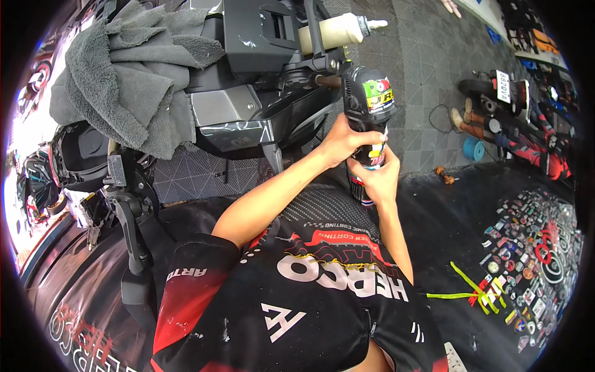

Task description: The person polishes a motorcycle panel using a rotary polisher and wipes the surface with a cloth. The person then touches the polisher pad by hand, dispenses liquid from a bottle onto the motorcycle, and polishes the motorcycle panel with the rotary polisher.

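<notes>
Both my hands are wrapped around a black, sticker-covered power tool, shaped like an impact wrench [370, 99]. My left hand [342, 144] is closed on its grip just under the rounded body, thumb laid across the front. Lower on the same grip, my right hand [379, 178] is closed too. A brownish shaft [328, 81] runs from the tool's left side toward the dark motorcycle [232, 133]. The far end of the shaft is hidden among the motorcycle's parts. Above it, a pale bottle [331, 33] with a nozzle lies against the motorcycle.
A grey towel [133, 77] drapes over the motorcycle. Black levers [130, 223] stick out at left. Grey patterned tiles [427, 105] cover the floor. At right are another motorcycle [489, 93], a seated person [533, 146], a blue roll [473, 149] and a sticker-covered surface [533, 260].
</notes>
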Demonstrator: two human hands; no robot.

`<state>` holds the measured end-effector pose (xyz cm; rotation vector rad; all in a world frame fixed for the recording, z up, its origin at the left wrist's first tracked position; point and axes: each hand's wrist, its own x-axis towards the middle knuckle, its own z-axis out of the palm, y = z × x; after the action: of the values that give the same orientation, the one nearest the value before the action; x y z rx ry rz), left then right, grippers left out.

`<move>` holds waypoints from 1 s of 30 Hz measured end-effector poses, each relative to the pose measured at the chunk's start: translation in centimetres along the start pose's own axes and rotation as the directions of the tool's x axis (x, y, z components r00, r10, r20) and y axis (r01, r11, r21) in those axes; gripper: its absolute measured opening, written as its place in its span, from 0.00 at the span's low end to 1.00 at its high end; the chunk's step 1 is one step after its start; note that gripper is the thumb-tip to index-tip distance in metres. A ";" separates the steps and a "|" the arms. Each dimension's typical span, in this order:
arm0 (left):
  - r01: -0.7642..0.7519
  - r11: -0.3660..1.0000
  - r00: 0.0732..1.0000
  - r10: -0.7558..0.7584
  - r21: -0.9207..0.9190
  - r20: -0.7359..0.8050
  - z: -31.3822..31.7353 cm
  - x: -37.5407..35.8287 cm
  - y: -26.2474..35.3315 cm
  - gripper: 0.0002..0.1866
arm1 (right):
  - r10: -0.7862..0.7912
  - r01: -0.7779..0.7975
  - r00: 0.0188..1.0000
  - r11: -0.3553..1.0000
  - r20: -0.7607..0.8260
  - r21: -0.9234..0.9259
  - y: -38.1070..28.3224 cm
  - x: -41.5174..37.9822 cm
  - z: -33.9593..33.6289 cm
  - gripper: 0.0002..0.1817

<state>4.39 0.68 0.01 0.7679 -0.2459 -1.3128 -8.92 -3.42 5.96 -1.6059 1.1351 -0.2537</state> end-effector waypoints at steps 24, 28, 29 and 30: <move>0.012 0.995 0.996 -0.003 0.099 -0.092 0.8 -1.9 0.3 0.21 | -0.006 -0.002 0.994 0.997 0.107 0.074 1.4 -0.4 -0.6 0.25; -0.002 0.999 0.992 0.008 0.049 -0.126 1.0 -2.5 0.3 0.21 | -0.052 0.040 0.989 0.995 0.138 0.089 1.0 -0.5 -0.7 0.25; -0.002 0.999 0.992 0.007 0.043 -0.130 1.1 -2.4 0.3 0.20 | -0.052 0.040 0.990 0.995 0.130 0.092 1.2 -0.4 -0.7 0.25; 0.006 0.996 0.994 0.004 0.089 -0.111 0.9 -2.2 0.2 0.20 | -0.051 0.040 0.991 0.995 0.125 0.094 1.6 -0.2 -0.7 0.24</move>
<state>3.40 2.40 1.35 0.9141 -0.2154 -1.2621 -10.37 -3.61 4.98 -1.5460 0.9770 -0.2265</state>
